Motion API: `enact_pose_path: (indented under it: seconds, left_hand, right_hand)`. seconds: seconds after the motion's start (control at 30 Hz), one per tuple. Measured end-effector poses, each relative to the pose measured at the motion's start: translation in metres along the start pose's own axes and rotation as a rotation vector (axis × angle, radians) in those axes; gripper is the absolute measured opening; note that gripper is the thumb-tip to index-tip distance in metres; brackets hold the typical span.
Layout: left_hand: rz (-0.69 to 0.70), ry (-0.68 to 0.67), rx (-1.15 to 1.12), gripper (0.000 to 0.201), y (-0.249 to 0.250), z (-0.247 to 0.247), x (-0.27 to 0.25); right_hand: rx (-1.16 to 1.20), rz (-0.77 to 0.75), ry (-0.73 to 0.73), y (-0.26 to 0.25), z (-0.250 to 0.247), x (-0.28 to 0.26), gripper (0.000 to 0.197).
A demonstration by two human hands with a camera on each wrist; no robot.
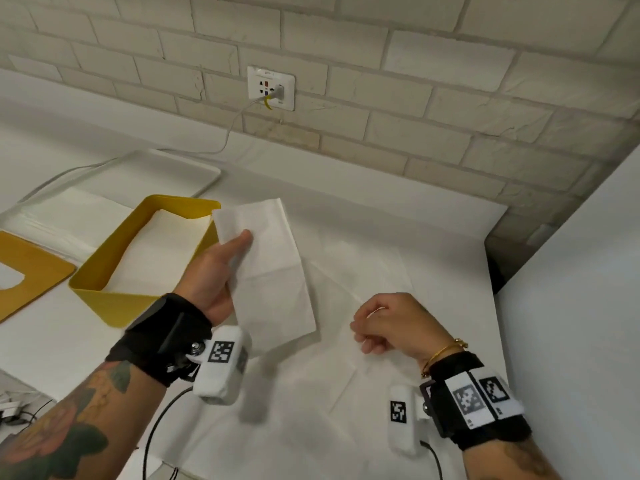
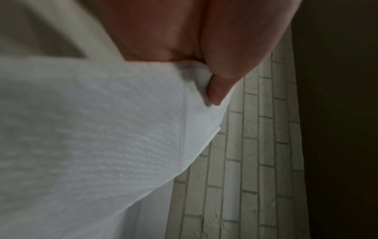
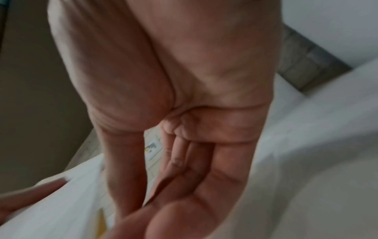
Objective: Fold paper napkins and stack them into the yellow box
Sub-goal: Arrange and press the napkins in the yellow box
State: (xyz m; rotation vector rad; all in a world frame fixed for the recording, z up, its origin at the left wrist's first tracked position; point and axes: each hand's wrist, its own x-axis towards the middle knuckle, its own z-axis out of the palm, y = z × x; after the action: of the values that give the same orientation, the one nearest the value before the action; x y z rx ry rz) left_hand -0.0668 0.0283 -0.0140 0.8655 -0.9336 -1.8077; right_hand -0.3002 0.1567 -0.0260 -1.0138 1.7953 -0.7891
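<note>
Yellow box (image 1: 104, 271) sits left on the bench (image 1: 52, 341), already holding flat napkins; beside it the left hand (image 1: 214, 271) pinches a folded napkin (image 1: 273, 271) lifted just right of the box rim. The right hand (image 1: 388, 323) hangs loosely curled, holding nothing. With only that one-sided pinch, the limp napkin may sag open or catch the rim going in.

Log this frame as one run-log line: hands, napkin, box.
left hand: holds folded napkin beside yellow box | right hand: curled, empty, over flat sheet | box: napkins inside
</note>
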Motion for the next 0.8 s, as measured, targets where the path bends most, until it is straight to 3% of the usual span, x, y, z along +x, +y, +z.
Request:
enact_pose_path:
  seconds: [0.13,0.27,0.47,0.57,0.63,0.8]
  left_hand:
    - [-0.035,0.034,0.035,0.016,-0.005,-0.008,-0.007]
    - [-0.090,0.074,0.063,0.017,-0.010,-0.012,-0.012]
    - [-0.123,0.128,0.086,0.028,-0.016,-0.017,-0.010]
    - [-0.143,0.134,0.084,0.038,-0.021,-0.016,-0.008]
    - [-0.143,0.126,0.089,0.033,-0.023,-0.013,-0.008]
    - [-0.136,0.117,0.112,0.026,-0.026,-0.009,-0.010]
  right_hand:
    - [-0.057,-0.005,0.295,0.002,-0.038,0.011,0.008]
    - [-0.234,0.134,0.335,0.017,-0.052,0.017,0.020]
    - [-0.193,0.248,0.496,0.048,-0.062,0.029,0.042]
    - [-0.193,0.261,0.481,0.050,-0.066,0.037,0.051]
    - [-0.254,0.265,0.454,0.047,-0.066,0.042,0.051]
    - [-0.386,0.248,0.443,0.044,-0.064,0.052,0.028]
